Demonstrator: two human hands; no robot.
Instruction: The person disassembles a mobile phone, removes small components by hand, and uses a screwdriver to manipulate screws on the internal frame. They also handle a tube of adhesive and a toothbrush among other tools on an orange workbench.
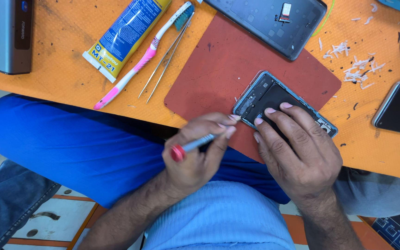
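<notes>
Two phones lie stripped on an orange bench (70, 69): a removed back cover (267, 23) at the top, and an opened handset (274, 99) on a red mat (218, 65), its insides bare and apparently mid-disassembly. The right hand (302, 148) presses flat on it; the left hand (200, 153) pinches a red-capped screwdriver (195, 146) at its corner. A yellow-and-blue glue tube (123, 34) lies upper left.

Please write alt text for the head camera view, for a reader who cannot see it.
A left hand holds a small screwdriver against an opened phone, which the right hand presses onto a red mat on an orange table. A glue tube, toothbrush and tweezers lie nearby.
</notes>
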